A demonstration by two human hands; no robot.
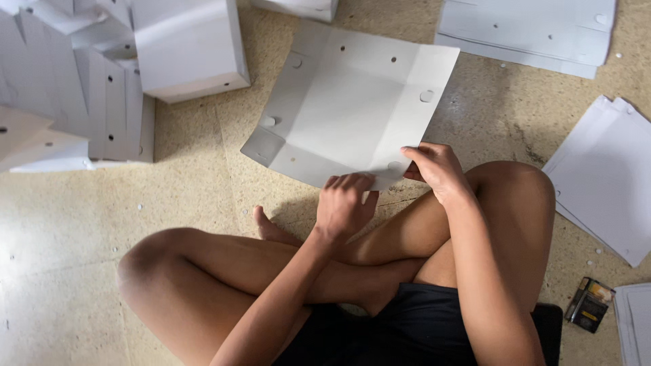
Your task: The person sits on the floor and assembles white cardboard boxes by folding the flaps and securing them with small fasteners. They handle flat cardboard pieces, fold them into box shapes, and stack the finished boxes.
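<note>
Person seated cross-legged on a speckled floor point(190, 169), head camera looking down. Flat white cardboard blank point(349, 102), pre-creased and punched with small holes, held just above the floor in front of the knees, its far edge tilted away. Left hand point(346, 203) curls over the near edge of the blank, fingers closed on it. Right hand point(437, 169) pinches the near right corner, thumb on top, fingers under the sheet. Both grips narrow, closed on the board. Judged from the look: the blank is light and thin, stiff enough to hold flat across its span yet ready to bend along the scored lines; edges likely to dent if squeezed hard. Best held at the edge beside a crease, as now, not in the middle of a panel. Surroundings: folded white box point(190, 47) far left; stack of flat blanks point(108, 108) beside it; more white sheets point(529, 30) far right and another pile point(603, 176) at right; small dark packet point(588, 305) near right on the floor. Punched paper dots lie scattered about.
</note>
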